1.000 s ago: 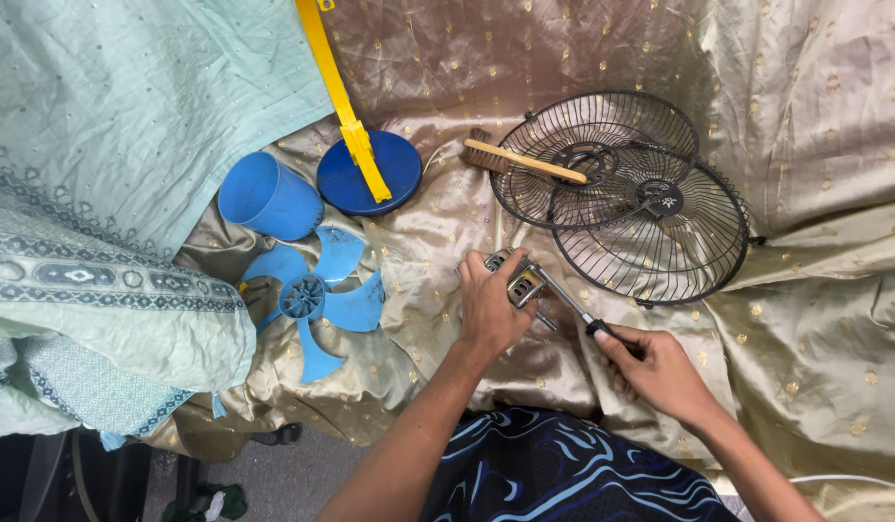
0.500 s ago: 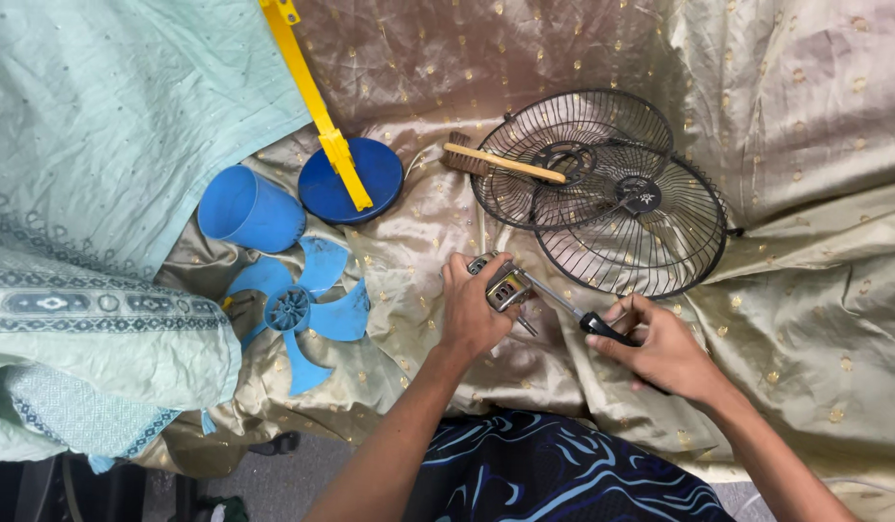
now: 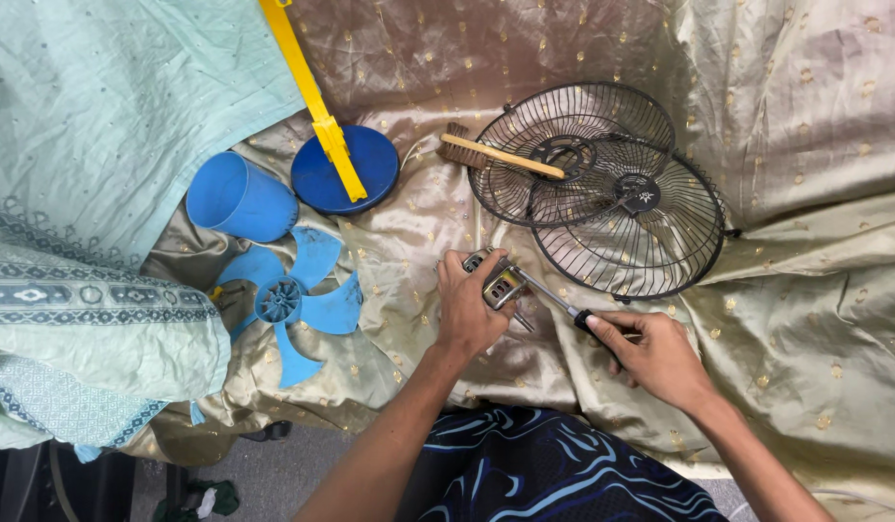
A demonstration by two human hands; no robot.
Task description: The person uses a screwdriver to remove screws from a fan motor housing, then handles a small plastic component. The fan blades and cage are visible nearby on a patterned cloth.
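Head view, my left hand [image 3: 470, 311] gripping the motor [image 3: 501, 283] mid-cloth [image 3: 805, 319], my right hand [image 3: 650, 356] closed round a screwdriver [image 3: 554, 302] (tip at the motor), grilles [image 3: 602, 188] just beyond.

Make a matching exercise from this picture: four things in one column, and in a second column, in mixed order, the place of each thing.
Things:
1. wooden brush
2. screwdriver
3. small motor
4. blue fan blade

Places:
A. held in the left hand
B. lying across a black wire grille
C. on the gold cloth, just below the blue cup
D. held in the right hand

Pairs: 1-B, 2-D, 3-A, 4-C
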